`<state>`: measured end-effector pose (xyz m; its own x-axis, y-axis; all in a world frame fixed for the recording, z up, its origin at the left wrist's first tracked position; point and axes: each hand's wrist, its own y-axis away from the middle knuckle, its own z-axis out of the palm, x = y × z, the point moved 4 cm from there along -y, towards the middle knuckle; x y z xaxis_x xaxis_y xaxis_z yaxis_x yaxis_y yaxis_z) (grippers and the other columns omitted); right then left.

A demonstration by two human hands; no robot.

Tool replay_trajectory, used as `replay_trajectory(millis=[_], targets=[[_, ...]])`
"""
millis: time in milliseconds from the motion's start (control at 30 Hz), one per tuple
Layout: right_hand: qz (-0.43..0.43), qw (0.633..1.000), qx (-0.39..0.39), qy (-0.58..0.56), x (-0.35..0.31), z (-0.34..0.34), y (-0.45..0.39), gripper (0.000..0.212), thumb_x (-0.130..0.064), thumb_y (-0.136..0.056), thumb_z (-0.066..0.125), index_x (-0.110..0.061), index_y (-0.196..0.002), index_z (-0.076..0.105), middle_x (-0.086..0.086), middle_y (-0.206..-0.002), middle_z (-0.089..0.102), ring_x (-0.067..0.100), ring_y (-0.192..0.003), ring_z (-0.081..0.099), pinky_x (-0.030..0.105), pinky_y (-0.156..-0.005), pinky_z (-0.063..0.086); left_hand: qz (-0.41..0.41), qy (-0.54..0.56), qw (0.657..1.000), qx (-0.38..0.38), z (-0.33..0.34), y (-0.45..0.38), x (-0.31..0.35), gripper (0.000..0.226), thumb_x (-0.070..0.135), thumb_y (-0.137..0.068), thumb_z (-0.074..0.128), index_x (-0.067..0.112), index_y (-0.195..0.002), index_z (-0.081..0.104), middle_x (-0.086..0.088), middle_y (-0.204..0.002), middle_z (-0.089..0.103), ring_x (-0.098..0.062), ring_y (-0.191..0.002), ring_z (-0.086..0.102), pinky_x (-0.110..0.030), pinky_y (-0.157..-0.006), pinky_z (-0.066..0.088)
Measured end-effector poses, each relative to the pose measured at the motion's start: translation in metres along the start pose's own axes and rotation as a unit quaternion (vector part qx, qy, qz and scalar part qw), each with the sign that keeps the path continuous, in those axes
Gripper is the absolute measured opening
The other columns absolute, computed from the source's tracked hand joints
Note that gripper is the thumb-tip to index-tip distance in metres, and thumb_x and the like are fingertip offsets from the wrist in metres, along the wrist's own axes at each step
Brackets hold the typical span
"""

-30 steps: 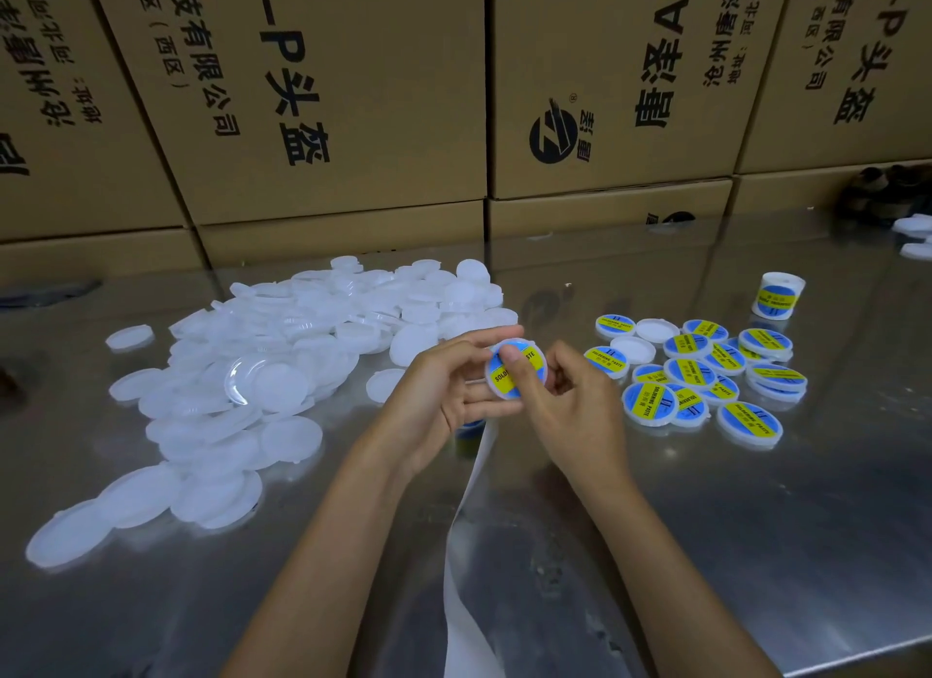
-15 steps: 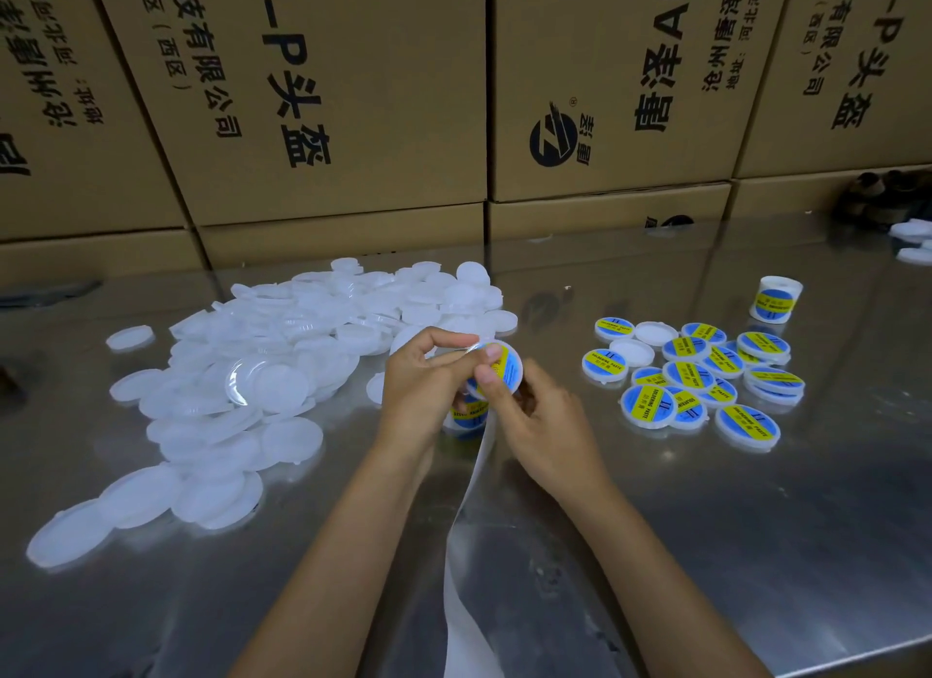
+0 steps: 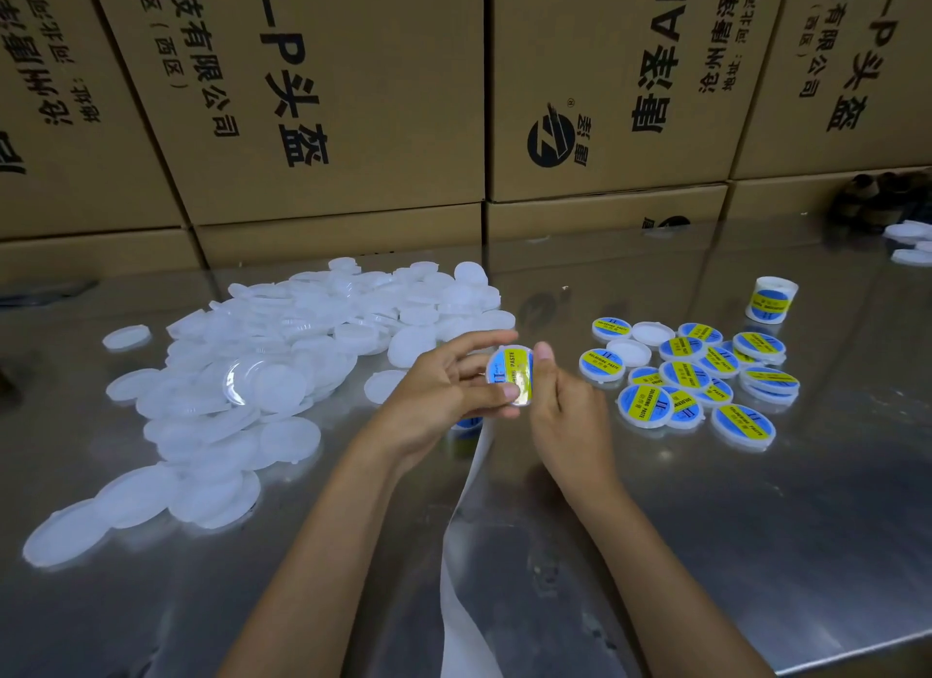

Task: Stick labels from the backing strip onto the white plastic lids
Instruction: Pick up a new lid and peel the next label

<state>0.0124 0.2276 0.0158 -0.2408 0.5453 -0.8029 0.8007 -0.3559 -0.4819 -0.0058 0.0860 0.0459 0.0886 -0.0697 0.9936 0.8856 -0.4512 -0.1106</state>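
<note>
Both hands hold one white plastic lid (image 3: 512, 374) above the steel table, its blue and yellow label facing me. My left hand (image 3: 444, 395) grips its left edge, thumb on the lower rim. My right hand (image 3: 565, 405) pinches the right edge, thumb over the label. The white backing strip (image 3: 464, 566) hangs from under my hands down towards me, and a blue label on it peeks out below my left hand. A heap of plain white lids (image 3: 262, 374) lies to the left. Several labelled lids (image 3: 701, 379) lie to the right.
Stacked cardboard boxes (image 3: 353, 97) wall off the back of the steel table (image 3: 756, 551). A roll of labels (image 3: 771, 299) stands behind the labelled lids. A few white lids (image 3: 908, 243) and dark objects sit at the far right. The table's front edge runs bottom right.
The lid has turned in my hands from tilted to facing me. My right thumb now lies across its label. My hands have shifted slightly right.
</note>
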Motion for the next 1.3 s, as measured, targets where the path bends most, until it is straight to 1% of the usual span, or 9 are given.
replay_trajectory(millis=[133, 267, 400, 533, 667, 867, 1067, 1167, 1300], targets=[[0.028, 0.995, -0.044, -0.086, 0.001, 0.004, 0.0, 0.057, -0.054, -0.103, 0.033, -0.027, -0.053, 0.041, -0.009, -0.045, 0.041, 0.008, -0.05, 0.035, 0.033, -0.055, 0.031, 0.01, -0.011, 0.998, 0.067, -0.004, 0.0, 0.002, 0.043, -0.001, -0.08, 0.08, 0.016, -0.117, 0.071, -0.016, -0.095, 0.077, -0.032, -0.084, 0.076, -0.028, -0.071, 0.061], [0.013, 0.986, -0.118, -0.12, -0.002, 0.011, 0.004, 0.062, -0.076, -0.087, 0.038, -0.02, -0.073, 0.059, -0.006, -0.058, 0.053, 0.005, -0.059, 0.045, 0.026, -0.058, 0.039, 0.008, 0.0, 0.987, 0.164, -0.008, 0.001, 0.003, 0.017, 0.013, -0.083, 0.081, 0.013, -0.098, 0.074, -0.012, -0.083, 0.077, -0.03, -0.065, 0.074, -0.028, -0.061, 0.061], [-0.007, 0.985, -0.129, -0.115, -0.004, 0.014, 0.007, 0.043, -0.069, -0.078, 0.061, -0.026, -0.075, 0.063, -0.015, -0.054, 0.051, 0.002, -0.052, 0.044, 0.015, -0.053, 0.035, 0.022, -0.012, 0.972, 0.232, -0.012, 0.001, 0.0, 0.013, 0.019, -0.084, 0.081, 0.012, -0.079, 0.071, -0.016, -0.079, 0.074, -0.031, -0.058, 0.07, -0.037, -0.056, 0.062], [-0.01, 0.991, -0.109, -0.075, -0.001, 0.011, 0.004, 0.046, -0.065, -0.084, 0.059, -0.027, -0.059, 0.048, -0.011, -0.049, 0.036, 0.007, -0.05, 0.033, 0.022, -0.051, 0.027, 0.024, -0.021, 0.975, 0.22, -0.009, 0.001, 0.001, 0.015, 0.025, -0.088, 0.077, 0.015, -0.081, 0.068, -0.011, -0.078, 0.075, -0.033, -0.055, 0.071, -0.037, -0.058, 0.062], [-0.005, 0.994, -0.097, -0.041, 0.001, 0.01, 0.003, 0.05, -0.057, -0.098, 0.043, -0.023, -0.061, 0.048, -0.011, -0.048, 0.044, 0.01, -0.052, 0.037, 0.035, -0.054, 0.034, 0.011, -0.002, 0.987, 0.162, -0.008, -0.001, 0.0, 0.011, 0.014, -0.094, 0.069, 0.008, -0.101, 0.065, -0.014, -0.084, 0.076, -0.026, -0.057, 0.071, -0.026, -0.058, 0.059], [0.014, 0.997, -0.059, -0.057, 0.003, 0.007, -0.001, 0.058, -0.04, -0.106, 0.034, -0.041, -0.05, 0.049, -0.015, -0.045, 0.046, 0.01, -0.049, 0.037, 0.033, -0.055, 0.03, 0.017, -0.031, 0.998, 0.046, -0.001, -0.001, -0.003, 0.046, -0.005, -0.087, 0.071, 0.018, -0.126, 0.062, -0.015, -0.102, 0.075, -0.025, -0.085, 0.074, -0.028, -0.079, 0.059], [0.058, 0.984, -0.121, -0.116, 0.004, 0.011, 0.003, 0.061, -0.056, -0.102, 0.031, -0.022, -0.054, 0.046, -0.01, -0.049, 0.042, 0.005, -0.051, 0.038, 0.03, -0.058, 0.033, 0.0, -0.068, 0.992, 0.11, -0.007, -0.003, -0.006, 0.043, 0.007, -0.077, 0.085, 0.014, -0.105, 0.053, -0.015, -0.087, 0.075, -0.022, -0.047, 0.057, -0.028, -0.054, 0.053], [0.033, 0.979, -0.164, -0.115, -0.002, 0.013, 0.007, 0.057, -0.056, -0.101, 0.036, -0.032, -0.052, 0.051, -0.014, -0.045, 0.039, 0.003, -0.048, 0.036, 0.019, -0.053, 0.029, 0.002, -0.063, 0.987, 0.15, -0.009, -0.003, -0.008, 0.039, 0.016, -0.082, 0.082, 0.009, -0.101, 0.049, -0.015, -0.08, 0.074, -0.024, -0.048, 0.06, -0.029, -0.048, 0.054], [0.002, 0.978, -0.18, -0.11, -0.007, 0.019, 0.011, 0.046, -0.042, -0.096, 0.059, -0.007, -0.068, 0.053, -0.013, -0.052, 0.033, 0.004, -0.051, 0.03, 0.018, -0.05, 0.025, 0.014, -0.038, 0.975, 0.22, -0.017, -0.002, -0.005, 0.033, 0.024, -0.087, 0.078, 0.003, -0.092, 0.053, -0.017, -0.077, 0.073, -0.027, -0.06, 0.071, -0.038, -0.047, 0.059]])
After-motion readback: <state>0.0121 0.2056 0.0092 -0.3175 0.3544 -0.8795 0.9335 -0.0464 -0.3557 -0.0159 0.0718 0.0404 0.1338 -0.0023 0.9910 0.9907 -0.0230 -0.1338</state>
